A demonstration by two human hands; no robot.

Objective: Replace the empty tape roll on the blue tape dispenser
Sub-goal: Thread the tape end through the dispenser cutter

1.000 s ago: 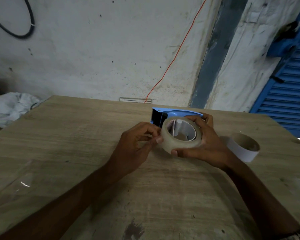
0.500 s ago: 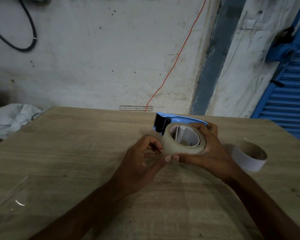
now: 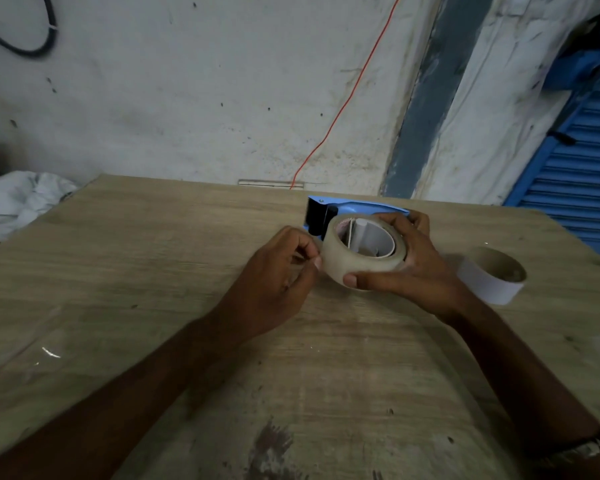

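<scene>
A: Stained white wall (image 3: 187, 98) behind; worn wooden desk (image 3: 153, 271); blue slatted shutter (image 3: 575, 181) far right.

B: Hands?

A: Right hand (image 3: 409, 268) wraps the clear full tape roll (image 3: 361, 261), seated on the blue plastic tape dispenser (image 3: 357, 206) lying on the desk. Left hand (image 3: 274, 282) pinches at the roll's left edge; tape end too small to make out.

B: Old roll?

A: Empty cardboard core (image 3: 492, 275) lies right, apart. Dispenser mostly hidden.
</scene>
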